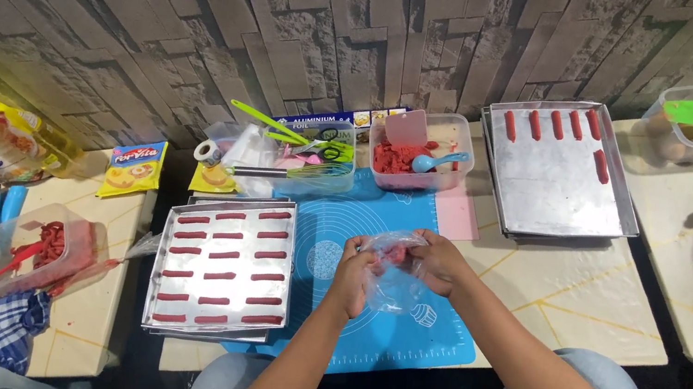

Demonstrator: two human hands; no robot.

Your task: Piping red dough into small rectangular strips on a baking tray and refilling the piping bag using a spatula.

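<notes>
Your left hand (356, 266) and right hand (438, 262) meet over the blue silicone mat (400, 325), both closed on a clear plastic bag (394, 273) with red paste inside; the fingers pinch its top while the rest hangs down between your wrists. At nine o'clock from the bag, just beside your left hand, sits a metal tray (224, 263) filled with rows of red strips. At twelve o'clock a clear tub of red paste (419, 152) holds a blue spoon (438, 160), with a second tub of utensils (301, 159) to its left. At two o'clock a larger metal tray (556, 173) carries a few red strips along its far edge. Nothing lies between your hands and either tray.
</notes>
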